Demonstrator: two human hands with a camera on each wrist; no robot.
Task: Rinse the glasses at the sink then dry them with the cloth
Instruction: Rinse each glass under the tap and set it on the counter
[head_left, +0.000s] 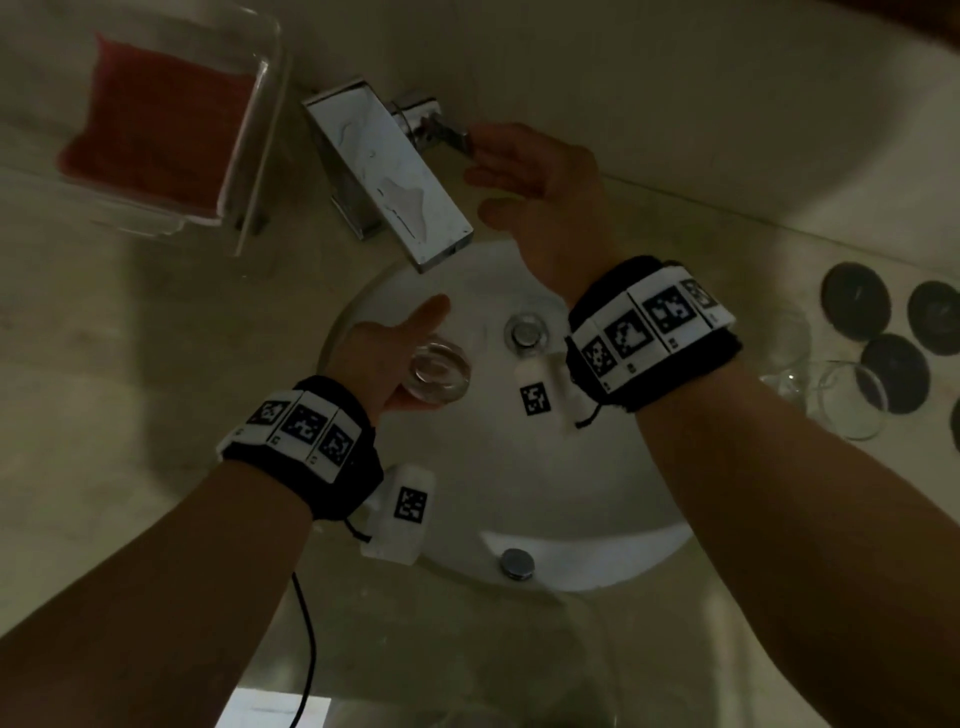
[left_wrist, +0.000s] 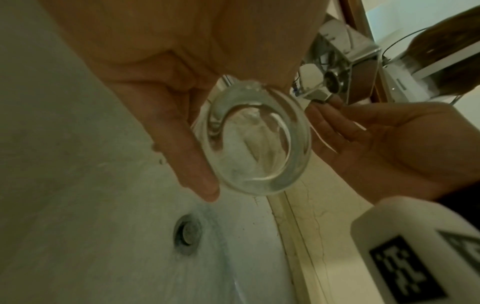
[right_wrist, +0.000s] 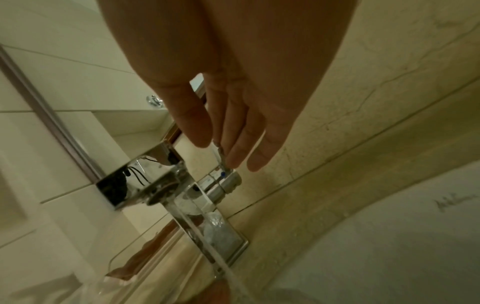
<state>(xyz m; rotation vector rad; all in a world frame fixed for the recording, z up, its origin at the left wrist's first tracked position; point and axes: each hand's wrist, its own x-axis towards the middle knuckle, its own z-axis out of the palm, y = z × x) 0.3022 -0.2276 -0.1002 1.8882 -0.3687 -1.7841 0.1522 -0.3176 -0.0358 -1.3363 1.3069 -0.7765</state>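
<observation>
My left hand (head_left: 410, 358) grips a clear tumbler (head_left: 439, 371) over the white sink basin (head_left: 519, 467), below the chrome spout (head_left: 389, 171). In the left wrist view the tumbler (left_wrist: 259, 139) shows its thick base, with my fingers (left_wrist: 182, 131) curled round its side. My right hand (head_left: 519, 171) reaches to the tap lever (head_left: 460, 139), its straight fingers (right_wrist: 233, 144) touching it. A thin stream of water (right_wrist: 233, 275) falls from the spout. The red cloth (head_left: 156, 124) lies in a clear tray at the back left.
Two more clear glasses (head_left: 789, 353) (head_left: 852, 400) stand on the counter right of the basin, beside several dark round coasters (head_left: 857, 301). The drain plug (head_left: 527, 332) sits in the basin's middle. A black cable (head_left: 306, 639) hangs from my left wrist.
</observation>
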